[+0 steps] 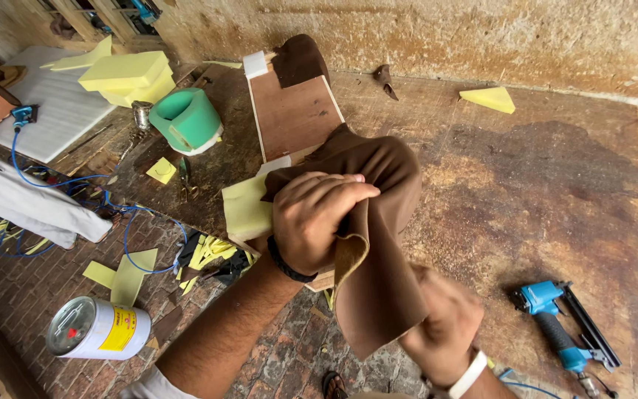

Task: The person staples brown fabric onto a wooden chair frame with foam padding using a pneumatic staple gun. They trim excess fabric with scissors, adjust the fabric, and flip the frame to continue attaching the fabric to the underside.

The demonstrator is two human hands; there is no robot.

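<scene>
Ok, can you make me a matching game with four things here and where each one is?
Things:
1. brown fabric
2. blue nail gun
3. green foam roll
4. white can

Places:
A. lying on its side on the brick floor
B. on the table, at the right near edge
C. gripped by the left hand and right hand
D. on the table, at the far left, beside yellow foam blocks

Pairs: 1-C, 2-B, 3-D, 4-A

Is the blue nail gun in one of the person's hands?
No, the blue nail gun lies on the table, while both hands grip the brown fabric.
</scene>
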